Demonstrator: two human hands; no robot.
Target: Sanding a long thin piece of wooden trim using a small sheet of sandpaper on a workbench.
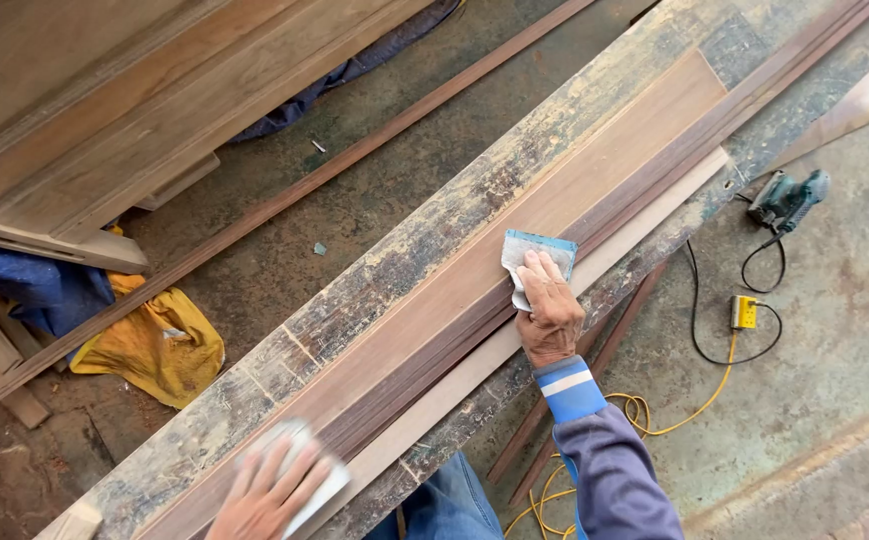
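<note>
Head view: right hand (551, 312) presses sandpaper (538, 256) near plank (515, 250) edge.

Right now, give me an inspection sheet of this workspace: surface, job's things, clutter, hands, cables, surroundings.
Surface: long worn bench, paint scuffed, running diagonally.
Job's things: brown wood plank lying along the bench, pale strip beside it; sandpaper sheet and a second sanding sheet, blurred.
Clutter: yellow cloth and blue cloth on the floor.
Hands: right hand presses the sandpaper sheet; left hand flat on the second sheet.
Cables: black cord, yellow cord, yellow plug box.
Surroundings: green power sander on concrete, large wood panel, long batten.
</note>
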